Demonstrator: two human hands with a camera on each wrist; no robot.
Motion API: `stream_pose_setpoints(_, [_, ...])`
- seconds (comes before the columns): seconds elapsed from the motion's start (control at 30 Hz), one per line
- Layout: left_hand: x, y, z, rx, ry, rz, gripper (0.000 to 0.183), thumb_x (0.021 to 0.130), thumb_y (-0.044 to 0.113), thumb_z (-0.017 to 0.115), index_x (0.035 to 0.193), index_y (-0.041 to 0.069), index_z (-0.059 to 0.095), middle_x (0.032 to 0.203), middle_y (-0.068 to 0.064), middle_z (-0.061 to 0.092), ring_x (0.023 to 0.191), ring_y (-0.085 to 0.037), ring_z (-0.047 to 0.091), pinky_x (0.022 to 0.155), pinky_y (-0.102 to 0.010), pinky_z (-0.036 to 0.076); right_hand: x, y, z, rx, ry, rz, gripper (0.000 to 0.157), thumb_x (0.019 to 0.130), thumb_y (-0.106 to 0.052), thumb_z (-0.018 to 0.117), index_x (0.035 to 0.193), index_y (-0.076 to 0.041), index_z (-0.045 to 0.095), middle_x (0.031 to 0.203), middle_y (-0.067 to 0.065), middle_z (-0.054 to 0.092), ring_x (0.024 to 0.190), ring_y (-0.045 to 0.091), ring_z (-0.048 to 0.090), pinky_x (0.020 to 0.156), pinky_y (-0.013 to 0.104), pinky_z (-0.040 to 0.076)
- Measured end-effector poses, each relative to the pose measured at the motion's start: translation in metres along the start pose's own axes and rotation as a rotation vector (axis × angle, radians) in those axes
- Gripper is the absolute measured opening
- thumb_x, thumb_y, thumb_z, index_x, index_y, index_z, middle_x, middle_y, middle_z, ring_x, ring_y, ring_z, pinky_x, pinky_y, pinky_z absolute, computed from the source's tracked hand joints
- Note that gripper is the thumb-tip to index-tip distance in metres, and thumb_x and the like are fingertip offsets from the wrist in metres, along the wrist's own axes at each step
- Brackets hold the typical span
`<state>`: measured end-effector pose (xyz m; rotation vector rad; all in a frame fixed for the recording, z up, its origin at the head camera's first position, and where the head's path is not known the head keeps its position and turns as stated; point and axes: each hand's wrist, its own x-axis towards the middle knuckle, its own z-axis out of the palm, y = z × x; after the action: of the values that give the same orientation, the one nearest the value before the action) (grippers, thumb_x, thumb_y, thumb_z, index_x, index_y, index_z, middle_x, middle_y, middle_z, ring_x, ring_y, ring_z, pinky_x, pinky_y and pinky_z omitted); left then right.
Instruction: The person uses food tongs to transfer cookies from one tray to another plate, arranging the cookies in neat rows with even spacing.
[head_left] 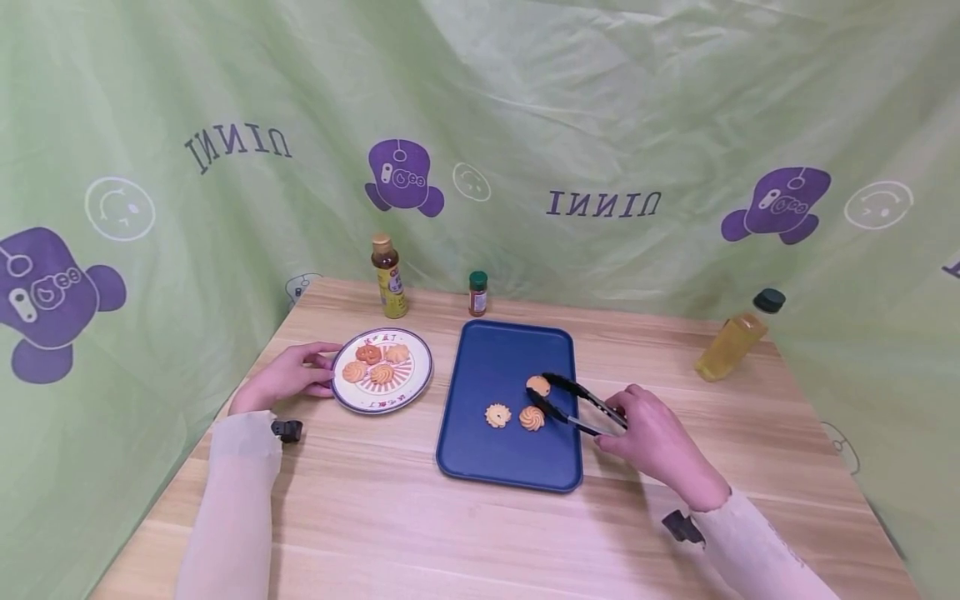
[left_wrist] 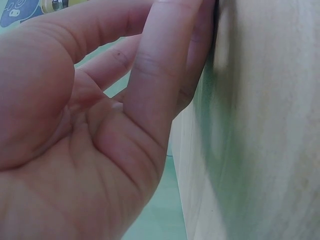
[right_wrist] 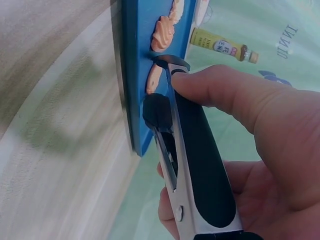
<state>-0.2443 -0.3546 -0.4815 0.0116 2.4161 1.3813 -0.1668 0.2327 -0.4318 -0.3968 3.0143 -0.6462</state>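
My left hand [head_left: 285,377] grips the left edge of a round patterned plate [head_left: 417,383]; its fingers are curved in the left wrist view, where the plate itself is hidden. Several cookies, among them a swirled cookie [head_left: 382,374] and a browner one [head_left: 368,353], lie on it. My right hand [head_left: 651,435] holds black-tipped metal tongs [right_wrist: 197,160], reaching over the right side of a blue tray [head_left: 502,467]. The spread tips stand on either side of a round cookie [head_left: 537,385]. A swirled cookie [head_left: 532,419] and a ring-shaped cookie [head_left: 497,415] lie nearby on the tray.
Behind the plate stands a yellow-labelled bottle [head_left: 391,283], with a small green-capped jar [head_left: 478,294] to its right. An oil bottle [head_left: 731,346] is at the table's far right. A green printed curtain [head_left: 600,100] hangs behind the wooden table [head_left: 390,525].
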Motion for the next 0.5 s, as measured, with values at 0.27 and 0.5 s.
stream_pose_setpoints(0.27, [-0.001, 0.000, -0.001, -0.011, 0.001, 0.012, 0.065, 0.113, 0.001, 0.060, 0.172, -0.006, 0.033, 0.140, -0.031, 0.054, 0.096, -0.016, 0.076, 0.087, -0.032, 0.075, 0.008, -0.006, -0.002, -0.010, 0.027, -0.039, 0.048, 0.081, -0.023, 0.096, 0.118, 0.003, 0.079, 0.101, 0.009, 0.067, 0.087, 0.023, 0.060, 0.073, 0.039, 0.057])
stream_pose_setpoints(0.5, [-0.001, 0.001, 0.000, -0.013, 0.006, 0.017, 0.065, 0.112, 0.001, 0.062, 0.171, -0.006, 0.034, 0.139, -0.032, 0.055, 0.095, -0.015, 0.077, 0.087, -0.032, 0.075, 0.018, -0.024, 0.002, 0.007, 0.024, -0.068, 0.047, 0.083, -0.023, 0.095, 0.119, 0.002, 0.079, 0.103, 0.009, 0.068, 0.091, 0.025, 0.062, 0.080, 0.044, 0.060])
